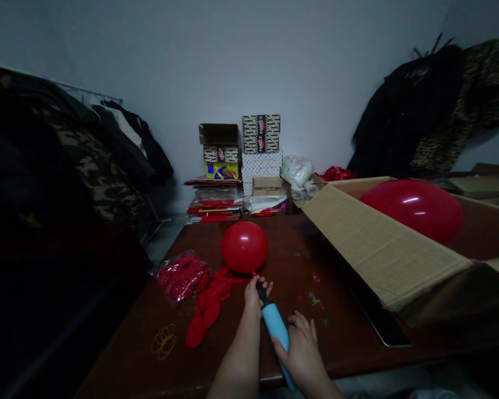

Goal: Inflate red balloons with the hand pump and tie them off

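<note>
A round, inflated red balloon (244, 247) sits at the tip of a blue hand pump (276, 324) with a black nozzle. My left hand (255, 292) is closed around the nozzle and the balloon's neck. Over the pump's blue barrel lies my right hand (301, 346), its thumb on the near side and fingers on the other. Left of the balloon are loose, flat red balloons (208, 313) and a clear bag of red balloons (185, 275).
An open cardboard box (382, 244) on the right holds a large red balloon (413, 209). A dark tablet (380, 318) lies beside it. Yellow rubber bands (163, 341) and small coloured bits (315, 300) lie on the brown table (141, 371). Boxes (261, 160) are stacked behind.
</note>
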The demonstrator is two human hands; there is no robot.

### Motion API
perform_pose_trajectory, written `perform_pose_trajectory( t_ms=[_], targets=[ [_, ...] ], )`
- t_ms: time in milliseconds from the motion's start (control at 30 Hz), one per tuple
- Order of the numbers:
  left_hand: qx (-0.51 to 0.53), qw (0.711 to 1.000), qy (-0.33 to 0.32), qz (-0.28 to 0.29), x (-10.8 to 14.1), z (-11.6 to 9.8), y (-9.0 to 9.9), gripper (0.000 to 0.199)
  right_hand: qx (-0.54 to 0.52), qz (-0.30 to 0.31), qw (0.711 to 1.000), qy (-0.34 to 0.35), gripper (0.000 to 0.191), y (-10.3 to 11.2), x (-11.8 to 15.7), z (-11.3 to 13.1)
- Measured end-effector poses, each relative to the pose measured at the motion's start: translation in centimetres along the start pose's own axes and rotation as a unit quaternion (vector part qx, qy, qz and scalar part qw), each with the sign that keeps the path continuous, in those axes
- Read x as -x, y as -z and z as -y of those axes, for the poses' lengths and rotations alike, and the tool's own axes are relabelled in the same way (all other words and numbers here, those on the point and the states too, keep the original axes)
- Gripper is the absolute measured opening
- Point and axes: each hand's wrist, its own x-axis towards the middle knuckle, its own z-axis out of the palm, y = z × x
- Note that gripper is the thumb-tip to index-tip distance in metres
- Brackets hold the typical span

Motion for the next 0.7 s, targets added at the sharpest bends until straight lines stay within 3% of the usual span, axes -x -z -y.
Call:
perform_pose_trajectory(
  t_ms=[267, 533, 700],
  targets=[
    [0.061, 0.998, 0.03, 0.003, 0.0, -0.2, 0.4, 0.009, -0.034, 0.004, 0.999, -0.009, 0.045, 0.1, 0.2, -0.3],
    [-0.106, 0.994, 0.009, -0.01, 0.2, 0.3, -0.9, 0.016, -0.034, 0.014, 0.999, -0.019, 0.043, 0.3, 0.4, -0.8],
    [-0.12, 0.992, -0.013, -0.023, -0.6, -0.4, -1.8, 0.016, -0.002, 0.049, 0.999, 0.004, 0.045, 1.4, 2.2, -2.1]
  ],
)
